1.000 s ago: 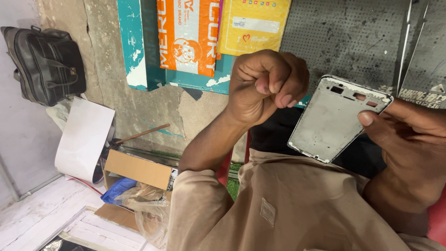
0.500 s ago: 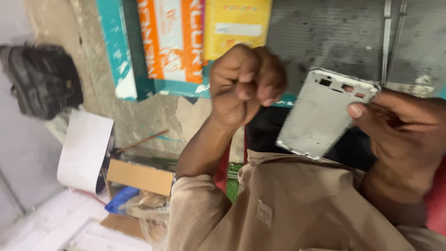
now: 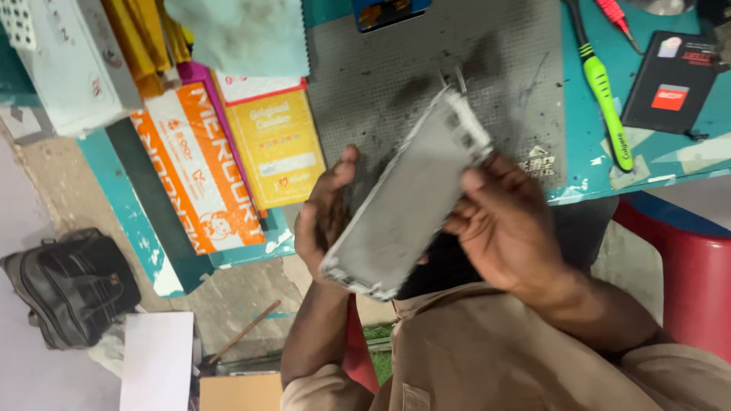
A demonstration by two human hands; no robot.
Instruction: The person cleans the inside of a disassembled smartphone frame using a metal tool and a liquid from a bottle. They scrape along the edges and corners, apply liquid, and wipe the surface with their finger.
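A silver-grey phone frame [image 3: 407, 205] is held tilted over the table's front edge, its bare metal side toward me. My right hand [image 3: 510, 232] grips its right long edge, with the thumb resting on the metal near the top. My left hand [image 3: 327, 217] cups the opposite long edge, thumb pointing up and fingers hidden behind the frame. Both forearms come up from beige sleeves at the bottom of the view.
Behind the frame a grey perforated mat [image 3: 396, 68] lies on the teal table [image 3: 655, 160]. On the table are a green-handled screwdriver [image 3: 605, 95], a black battery [image 3: 670, 80], and orange [image 3: 198, 175] and yellow boxes [image 3: 278, 144]. A red stool [image 3: 685, 274] and a black bag [image 3: 72, 285] stand below.
My left hand was a closed fist apart from the frame. It has since opened and closed onto the frame's edge. The view has swung up over the table.
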